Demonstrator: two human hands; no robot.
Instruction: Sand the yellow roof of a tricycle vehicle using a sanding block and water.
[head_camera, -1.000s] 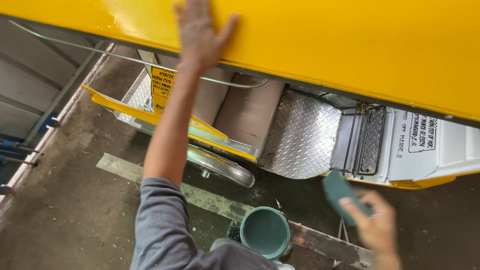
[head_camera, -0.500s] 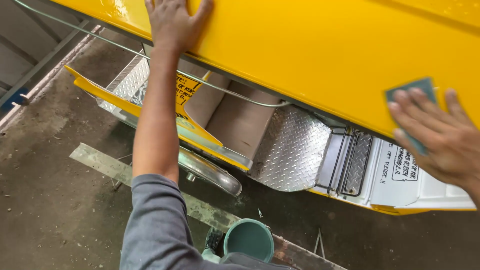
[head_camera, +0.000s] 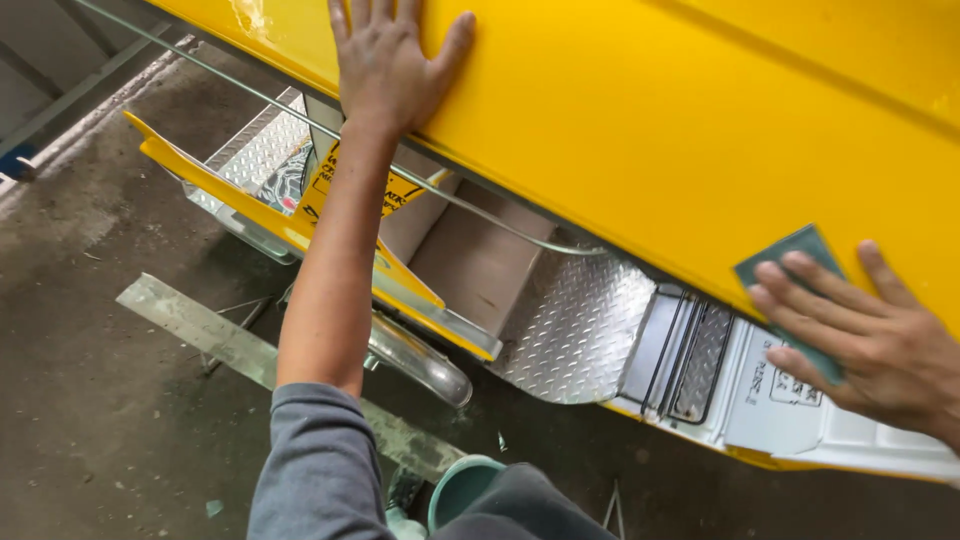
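Hands, two of them, both lie against one yellow panel (head_camera: 640, 130) that fills the top of the view. The left hand (head_camera: 385, 60) is flat on the panel near its lower edge, fingers spread open and straight, thumb out to the side, holding nothing. Its bare forearm runs down to a grey sleeve (head_camera: 315, 465) at the bottom of the picture. The right hand (head_camera: 865, 335) is at the right edge, fingers stretched out and close together, pressing one green pad (head_camera: 785, 265) flat against the lower rim of the panel. The pad sticks out past the fingertips toward the upper left; the rest of it is hidden under the fingers, so its full shape cannot be told.

Below the panel sits one step of bright ribbed metal plate (head_camera: 575, 335), and a second patch of the same plate (head_camera: 255, 150) shows further left. One thin grey cable (head_camera: 480, 210) runs slantwise under the panel's edge, crossing behind the left forearm. A white part with dark print (head_camera: 800, 410) lies just under the right hand. One round chrome tube (head_camera: 420, 360) lies below the step. On the dark concrete floor (head_camera: 90, 400) lies one long flat grey strip (head_camera: 200, 325), and one teal bucket (head_camera: 460, 490) stands at the bottom edge, partly hidden by dark cloth.
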